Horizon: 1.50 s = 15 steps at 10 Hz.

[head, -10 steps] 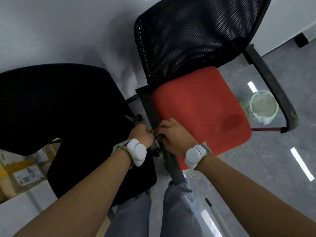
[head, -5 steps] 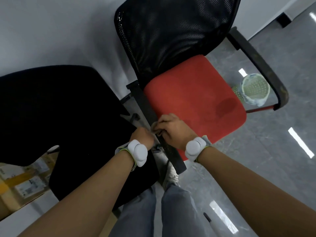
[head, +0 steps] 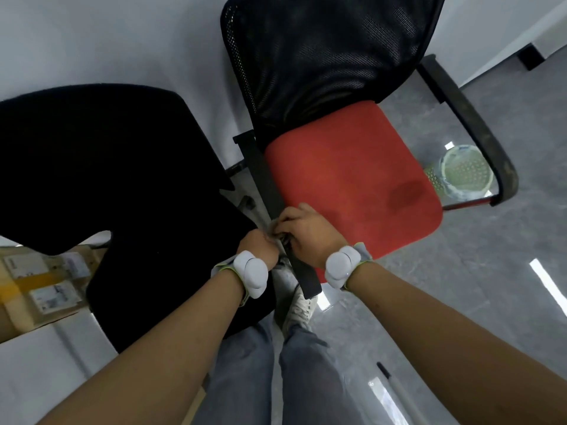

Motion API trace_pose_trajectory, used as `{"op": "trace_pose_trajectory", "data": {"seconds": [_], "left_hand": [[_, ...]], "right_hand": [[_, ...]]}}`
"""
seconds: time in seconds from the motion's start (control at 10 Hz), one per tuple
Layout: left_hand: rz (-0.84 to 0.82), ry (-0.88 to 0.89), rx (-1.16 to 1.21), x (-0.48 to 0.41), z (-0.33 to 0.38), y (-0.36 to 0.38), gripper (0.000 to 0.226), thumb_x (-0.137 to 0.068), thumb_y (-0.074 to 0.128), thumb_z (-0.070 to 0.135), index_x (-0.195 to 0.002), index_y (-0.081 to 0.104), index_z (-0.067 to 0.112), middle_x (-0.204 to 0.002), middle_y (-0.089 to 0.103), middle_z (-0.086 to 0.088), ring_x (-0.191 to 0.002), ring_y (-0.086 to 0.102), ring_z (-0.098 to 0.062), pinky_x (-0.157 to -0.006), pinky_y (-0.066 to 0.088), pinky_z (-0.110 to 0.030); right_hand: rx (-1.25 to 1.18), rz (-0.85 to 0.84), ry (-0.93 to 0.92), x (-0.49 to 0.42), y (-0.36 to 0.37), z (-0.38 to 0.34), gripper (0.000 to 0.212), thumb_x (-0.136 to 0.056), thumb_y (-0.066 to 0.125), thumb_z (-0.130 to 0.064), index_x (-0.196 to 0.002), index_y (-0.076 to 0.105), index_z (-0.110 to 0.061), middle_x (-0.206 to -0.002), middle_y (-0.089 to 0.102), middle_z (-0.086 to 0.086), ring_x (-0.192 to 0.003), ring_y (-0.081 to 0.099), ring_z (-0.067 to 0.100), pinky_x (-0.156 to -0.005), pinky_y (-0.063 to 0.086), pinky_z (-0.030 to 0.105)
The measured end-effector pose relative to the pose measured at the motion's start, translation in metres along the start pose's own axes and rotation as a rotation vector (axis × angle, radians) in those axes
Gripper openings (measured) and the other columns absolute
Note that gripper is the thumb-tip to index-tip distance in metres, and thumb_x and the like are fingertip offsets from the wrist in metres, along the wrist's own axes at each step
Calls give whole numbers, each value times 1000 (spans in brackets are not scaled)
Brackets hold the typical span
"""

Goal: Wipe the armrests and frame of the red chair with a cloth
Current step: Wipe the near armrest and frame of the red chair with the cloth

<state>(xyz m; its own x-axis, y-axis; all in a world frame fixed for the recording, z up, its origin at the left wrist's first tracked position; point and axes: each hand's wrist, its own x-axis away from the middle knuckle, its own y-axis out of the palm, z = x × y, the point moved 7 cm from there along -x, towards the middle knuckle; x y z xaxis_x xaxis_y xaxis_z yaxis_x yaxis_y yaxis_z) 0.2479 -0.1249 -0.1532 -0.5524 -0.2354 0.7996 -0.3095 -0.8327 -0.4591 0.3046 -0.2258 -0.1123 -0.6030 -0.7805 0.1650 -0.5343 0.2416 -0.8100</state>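
Note:
The red chair has a red seat (head: pixel 352 185) and a black mesh back (head: pixel 322 56). Its left armrest (head: pixel 264 176) is a black bar running toward me. My left hand (head: pixel 259 243) is a fist against the bar's outer side. My right hand (head: pixel 306 231) curls over the bar from the seat side. The two hands touch. A small pale bit of cloth (head: pixel 274 223) shows between their fingertips; the rest of it is hidden. The right armrest (head: pixel 472 124), worn and dusty, stands untouched on the far side.
A black chair (head: pixel 107 179) stands close on the left, nearly touching the armrest. Cardboard boxes (head: pixel 40 280) lie at lower left. A pale perforated basket (head: pixel 466 171) sits on the grey floor under the right armrest. My legs and a shoe (head: pixel 302 305) are below the hands. A white wall is behind.
Both hands stay pressed together on the left armrest and have slid slightly toward its near end. My view has shifted, so the chair sits differently in frame.

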Motion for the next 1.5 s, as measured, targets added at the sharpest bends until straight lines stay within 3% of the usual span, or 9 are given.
{"op": "trace_pose_trajectory", "data": {"seconds": [0.1, 0.2, 0.4, 0.5, 0.7, 0.9, 1.1, 1.3, 1.5], "left_hand": [[40, -6, 34, 8, 1, 3, 18, -88, 50, 2, -71, 58, 0, -78, 63, -25, -74, 63, -38, -68, 53, -46], [35, -7, 30, 13, 0, 10, 20, -91, 49, 6, -79, 63, -2, -90, 70, -26, -85, 68, -42, -78, 56, -47], [45, 30, 65, 22, -3, 13, 34, -89, 51, 6, -64, 47, 28, -106, 71, -24, -98, 68, -40, -86, 57, -49], [74, 15, 77, 24, -5, 14, 24, -91, 49, 6, -73, 55, 20, -104, 70, -24, -94, 68, -41, -85, 57, -50], [43, 19, 36, 24, -7, 18, 28, -96, 44, 11, -108, 67, 0, -107, 69, -22, -97, 67, -41, -87, 55, -45], [20, 7, 11, 16, -12, 18, 22, -88, 56, 14, -96, 71, 0, -94, 73, -23, -87, 70, -38, -80, 59, -44], [-24, 18, -3, 17, -16, 20, 26, -92, 46, 14, -94, 69, 1, -92, 72, -26, -69, 59, -30, -63, 45, -32], [-98, 47, -58, 21, -14, 33, 26, -91, 46, 8, -67, 53, 15, -81, 61, -14, -75, 56, -28, -71, 52, -40], [-176, 39, -115, 30, -17, 47, 35, -95, 50, 8, -66, 42, 25, -94, 57, -10, -82, 54, -24, -80, 53, -36]], "right_hand": [[-4, -72, -43, 20, 6, -3, 32, -71, 60, -2, -91, 77, -21, -99, 69, -3, -83, 54, 24, -75, 44, 25], [1, -116, -15, 18, 0, 6, 39, -72, 57, 1, -98, 77, -21, -102, 69, -2, -87, 56, 23, -78, 44, 25], [-29, -9, 50, -7, -14, 14, 50, -75, 52, 10, -110, 73, -18, -108, 68, 4, -91, 60, 26, -86, 42, 26], [4, 8, 48, 9, -4, 12, 45, -74, 56, 8, -104, 75, -20, -106, 69, 0, -86, 55, 26, -77, 35, 20], [42, -80, 28, 41, 6, 1, 42, -69, 57, 1, -95, 76, -25, -101, 69, -8, -84, 50, 18, -73, 47, 26], [31, 9, 116, 21, -3, 6, 50, -71, 58, 6, -106, 73, -25, -105, 65, -3, -89, 50, 22, -75, 44, 26], [43, 76, 104, 62, 16, -6, 36, -71, 62, 2, -94, 74, -23, -105, 66, -8, -89, 48, 18, -72, 45, 23], [57, 21, 161, 74, 8, -9, 36, -65, 61, 1, -87, 75, -24, -100, 69, -9, -87, 50, 19, -70, 52, 34], [17, 176, 239, 58, 5, -9, 41, -73, 62, 4, -99, 74, -26, -109, 67, -6, -90, 52, 22, -73, 52, 30]]}}
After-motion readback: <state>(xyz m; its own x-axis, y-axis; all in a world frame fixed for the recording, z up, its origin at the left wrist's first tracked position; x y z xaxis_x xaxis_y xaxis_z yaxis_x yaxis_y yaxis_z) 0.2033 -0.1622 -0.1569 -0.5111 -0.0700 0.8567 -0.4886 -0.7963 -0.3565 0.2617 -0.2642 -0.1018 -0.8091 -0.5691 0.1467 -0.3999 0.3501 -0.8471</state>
